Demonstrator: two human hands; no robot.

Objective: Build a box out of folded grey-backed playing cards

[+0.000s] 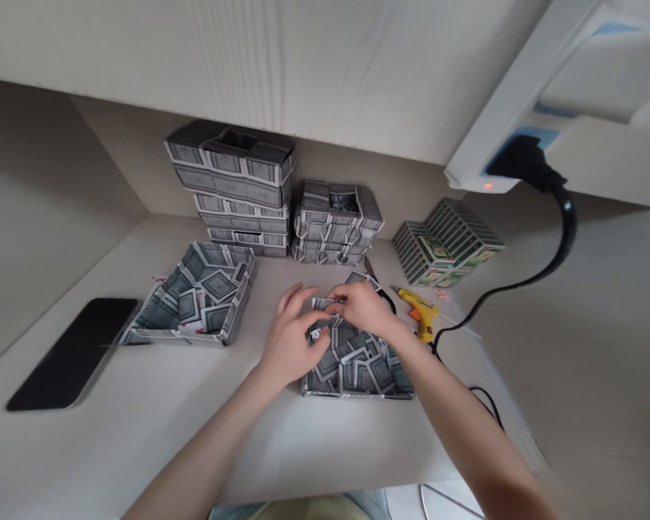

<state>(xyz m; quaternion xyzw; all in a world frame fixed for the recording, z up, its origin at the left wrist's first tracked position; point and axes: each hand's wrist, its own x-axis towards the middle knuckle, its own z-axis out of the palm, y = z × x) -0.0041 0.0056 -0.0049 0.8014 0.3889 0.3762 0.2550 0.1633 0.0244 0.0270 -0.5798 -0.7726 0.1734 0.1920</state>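
Note:
A shallow box made of grey-backed playing cards (357, 368) lies on the pale desk in front of me. My left hand (289, 339) rests on its left rim, fingers curled over the edge. My right hand (365, 307) pinches the far rim of the same box, fingers pressed together on a card. A second open card box (195, 296) sits to the left, apart from both hands.
Two stacks of finished card boxes (238, 191) (336, 224) stand at the back wall. A block of card packs (444, 242) is at the right. A yellow glue gun (422, 310) with a black cable lies beside my right hand. A dark phone (73, 350) lies far left.

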